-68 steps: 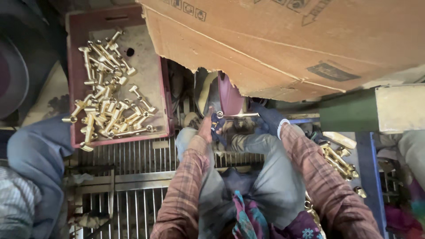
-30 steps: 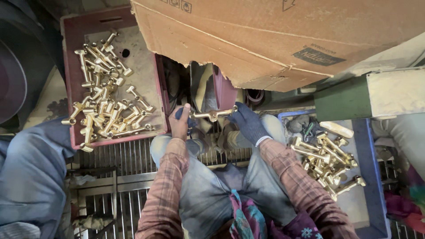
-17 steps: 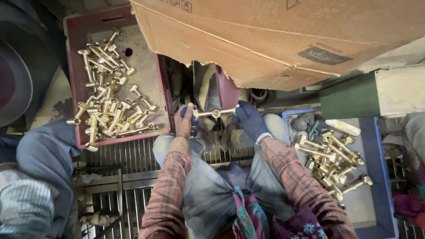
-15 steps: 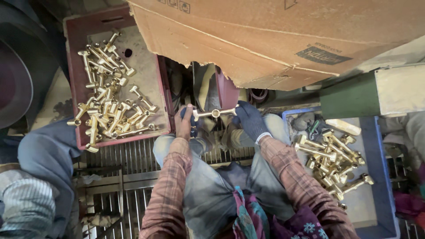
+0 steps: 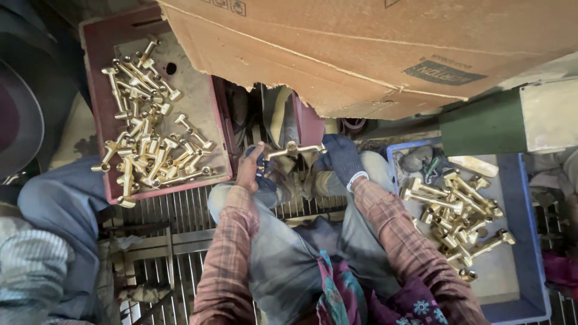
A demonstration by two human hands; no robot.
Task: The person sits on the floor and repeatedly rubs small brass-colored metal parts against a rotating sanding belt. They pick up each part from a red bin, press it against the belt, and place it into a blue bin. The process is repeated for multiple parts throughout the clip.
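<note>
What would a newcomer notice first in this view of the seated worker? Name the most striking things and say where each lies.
Heaps of shiny brass fittings stand out: one in the red crate at upper left, another in the blue crate at right. At centre, the left hand and gloved right hand hold one brass fitting between them, under a big cardboard box.

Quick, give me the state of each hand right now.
Left hand: closed on one end of the brass fitting.
Right hand, gloved: at the fitting's other end; grip cannot be told.
</note>
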